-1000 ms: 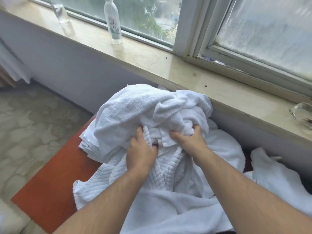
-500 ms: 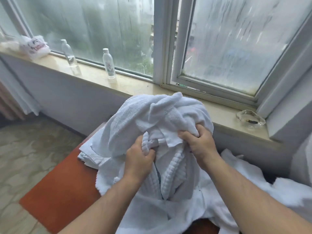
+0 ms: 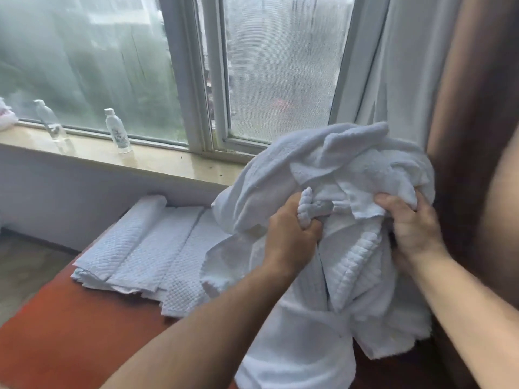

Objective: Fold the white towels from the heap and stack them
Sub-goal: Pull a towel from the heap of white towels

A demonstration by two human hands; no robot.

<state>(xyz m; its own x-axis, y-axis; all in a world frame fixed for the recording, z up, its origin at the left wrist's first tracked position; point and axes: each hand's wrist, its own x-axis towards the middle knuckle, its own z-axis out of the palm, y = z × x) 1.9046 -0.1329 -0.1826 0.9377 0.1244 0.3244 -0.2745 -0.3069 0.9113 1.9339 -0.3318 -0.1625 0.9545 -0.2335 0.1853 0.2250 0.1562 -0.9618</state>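
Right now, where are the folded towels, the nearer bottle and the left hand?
folded towels (image 3: 146, 248), head view, top quilted surface
nearer bottle (image 3: 118, 134), head view, its label
left hand (image 3: 289, 237), head view, its back

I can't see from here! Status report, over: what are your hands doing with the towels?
Left hand, right hand both gripping towel bundle, held up. Folded towels on table. Curtain close behind.

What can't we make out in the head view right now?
Head view:
Towel count in the bundle: crumpled together, gripped by left hand and right hand.
Folded towels: right end hidden behind the bundle.
Bottle label: too small to read.
White item far left: cut by frame edge.
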